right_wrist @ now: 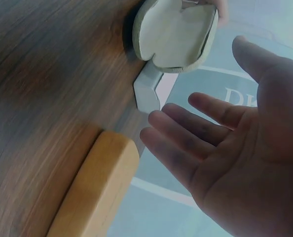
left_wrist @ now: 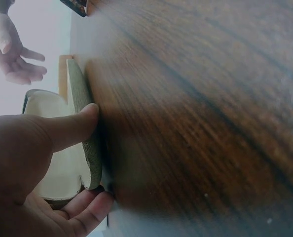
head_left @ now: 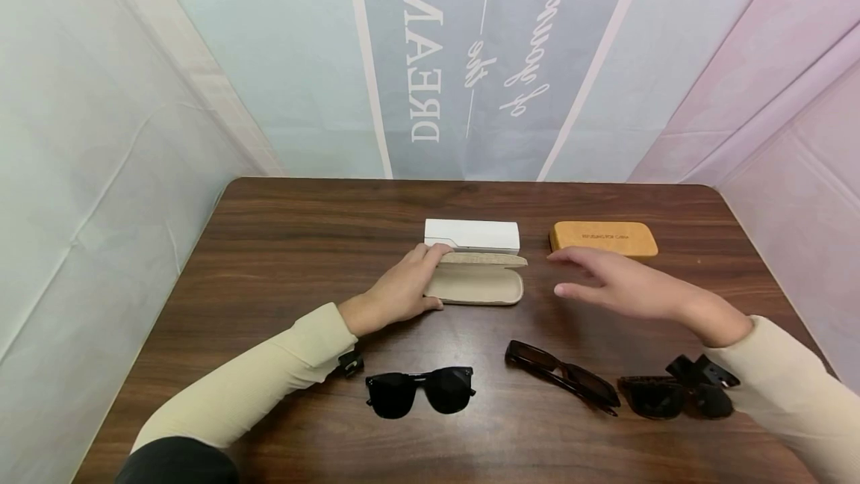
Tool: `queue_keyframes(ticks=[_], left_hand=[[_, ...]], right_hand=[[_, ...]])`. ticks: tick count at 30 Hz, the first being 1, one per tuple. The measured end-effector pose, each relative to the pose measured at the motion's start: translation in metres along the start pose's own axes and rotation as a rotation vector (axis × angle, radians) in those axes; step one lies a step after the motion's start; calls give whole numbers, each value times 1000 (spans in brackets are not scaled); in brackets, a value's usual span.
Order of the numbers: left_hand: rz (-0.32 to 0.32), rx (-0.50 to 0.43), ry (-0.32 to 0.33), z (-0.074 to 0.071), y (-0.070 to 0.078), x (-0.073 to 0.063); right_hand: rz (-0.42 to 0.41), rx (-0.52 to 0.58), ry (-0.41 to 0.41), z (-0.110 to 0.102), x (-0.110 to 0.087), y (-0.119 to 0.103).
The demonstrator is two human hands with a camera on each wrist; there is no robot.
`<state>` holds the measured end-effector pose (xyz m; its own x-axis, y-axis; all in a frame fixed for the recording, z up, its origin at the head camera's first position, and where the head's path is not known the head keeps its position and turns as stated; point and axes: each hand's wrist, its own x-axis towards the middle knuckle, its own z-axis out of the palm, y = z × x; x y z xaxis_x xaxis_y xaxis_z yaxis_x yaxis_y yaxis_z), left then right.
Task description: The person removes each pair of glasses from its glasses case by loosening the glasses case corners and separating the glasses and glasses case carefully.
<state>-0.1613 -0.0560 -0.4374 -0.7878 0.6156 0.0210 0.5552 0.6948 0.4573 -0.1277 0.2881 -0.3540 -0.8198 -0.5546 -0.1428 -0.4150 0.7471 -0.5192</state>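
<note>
In the head view my left hand (head_left: 393, 296) grips the left end of a beige glasses case (head_left: 475, 287), which stands with its lid raised. The left wrist view shows the thumb against the case's fabric-covered edge (left_wrist: 93, 160) and fingertips at its lower end. Its pale lining (right_wrist: 173, 32) shows in the right wrist view. My right hand (head_left: 628, 286) hovers over the table, holding nothing, with fingers extended and thumb apart. Just beyond it lies a closed tan glasses case (head_left: 603, 237) with dark lettering. A closed white glasses case (head_left: 472, 234) sits directly behind the beige one.
Black sunglasses (head_left: 391, 396) lie folded at the table's near middle. To their right are dark brown sunglasses (head_left: 591, 385) and another dark pair (head_left: 650, 399), partly covered by the right wrist's camera mount. The wooden table (head_left: 302, 230) meets hanging fabric at back and sides.
</note>
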Motion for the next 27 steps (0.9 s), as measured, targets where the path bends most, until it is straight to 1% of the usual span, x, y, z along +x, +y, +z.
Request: queue_keyframes(ticks=[8,12,20,27], left_hand=[[-12,5,-7,-1,1,-1],[-9,1,-9,-1,1,-1],[0,-1,-9,-2,1,-1],[1,-2,-10,-2,1,-1]], right_hand=[[44,50,-1,6,14,-4],[61,77,-5,10,20,-5],[95,113,15,21,32,-8],[125,168,-12,30,40,-8]])
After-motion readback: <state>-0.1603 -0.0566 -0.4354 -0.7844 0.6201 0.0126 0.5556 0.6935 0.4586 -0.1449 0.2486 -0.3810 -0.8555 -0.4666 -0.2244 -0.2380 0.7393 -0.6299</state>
